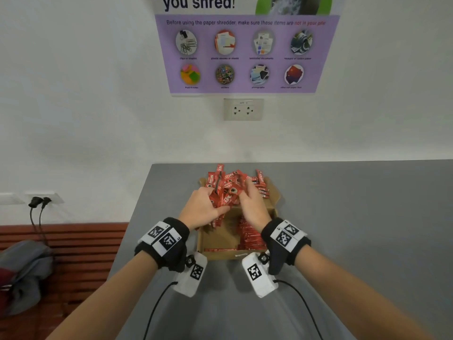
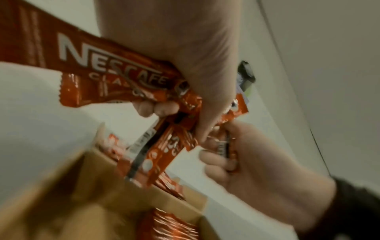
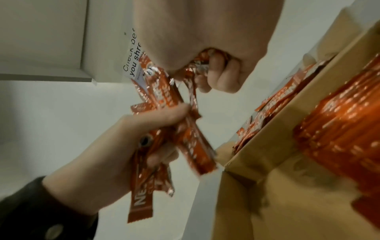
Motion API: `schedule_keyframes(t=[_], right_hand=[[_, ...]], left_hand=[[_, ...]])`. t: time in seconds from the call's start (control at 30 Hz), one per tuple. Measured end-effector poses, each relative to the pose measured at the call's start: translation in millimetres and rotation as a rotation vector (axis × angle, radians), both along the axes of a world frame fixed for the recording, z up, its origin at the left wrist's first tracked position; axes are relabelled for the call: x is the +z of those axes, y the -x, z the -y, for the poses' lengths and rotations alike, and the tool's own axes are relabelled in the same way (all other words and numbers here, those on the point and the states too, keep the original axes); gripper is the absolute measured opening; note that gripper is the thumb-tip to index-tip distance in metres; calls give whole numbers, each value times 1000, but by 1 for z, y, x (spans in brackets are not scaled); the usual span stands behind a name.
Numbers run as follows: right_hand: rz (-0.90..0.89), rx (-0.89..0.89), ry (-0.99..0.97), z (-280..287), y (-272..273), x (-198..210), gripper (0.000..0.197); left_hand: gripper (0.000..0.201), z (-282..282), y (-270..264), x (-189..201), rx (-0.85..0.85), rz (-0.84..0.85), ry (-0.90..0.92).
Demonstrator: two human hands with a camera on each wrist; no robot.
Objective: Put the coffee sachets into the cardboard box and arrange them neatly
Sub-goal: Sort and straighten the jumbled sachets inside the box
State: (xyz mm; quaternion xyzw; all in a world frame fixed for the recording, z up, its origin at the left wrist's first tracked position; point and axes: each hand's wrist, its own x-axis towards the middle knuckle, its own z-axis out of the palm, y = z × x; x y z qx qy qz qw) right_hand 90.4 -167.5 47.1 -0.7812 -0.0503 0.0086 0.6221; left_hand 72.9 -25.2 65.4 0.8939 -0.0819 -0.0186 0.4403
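both hands hold one loose bunch of coffee sachets [image 1: 224, 192] above the far half of the cardboard box [image 1: 221, 238] on the grey counter [image 1: 355, 217]. left hand [image 1: 201, 208] and right hand [image 1: 253, 204] have fingers curled round the bunch. more sachets stand packed at the box's 3 o'clock side. judged light, thin, slippery foil; best gripped mid-length. legible: "nescafe" on the sachets; poster [image 1: 245, 52] at 12 o'clock reads "you shred!".

The red sachet [image 2: 98, 65] reads "NESCAFE". The wall poster [image 1: 245, 52] says "you shred!" and "Before using the paper shredder". The socket plate [image 1: 243, 109] reads "SPP-9".
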Motion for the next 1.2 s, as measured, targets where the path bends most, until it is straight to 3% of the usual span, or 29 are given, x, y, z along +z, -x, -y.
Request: schedule_keyframes(t=[0.1, 0.17, 0.27, 0.43, 0.6, 0.8, 0.9, 1.07, 1.2], right_hand=[[42, -63, 127, 17, -8, 2, 37], [40, -28, 153, 28, -8, -1, 25], [24, 81, 205, 38, -1, -2, 12], [87, 217, 584, 46, -2, -3, 15], [192, 271, 813, 37, -10, 5, 24], [143, 279, 1028, 25, -17, -5, 27], [187, 342, 1101, 12, -20, -9, 28], [222, 402, 1223, -2, -32, -12, 31], [220, 406, 1279, -6, -36, -19, 29]], left_hand=[[26, -6, 1, 5, -85, -17, -131], [14, -12, -1, 6, -98, -43, -104], [21, -22, -3, 7, -120, -77, -127], [17, -34, -1, -2, -160, -56, -333], [16, -33, -1, -4, -172, -17, -444], [27, -40, -6, 1, 123, 18, -298], [30, -38, -6, 3, 149, 0, -312], [13, -37, -7, -2, 163, -47, -289], [14, -35, -7, -2, 157, -37, -275]])
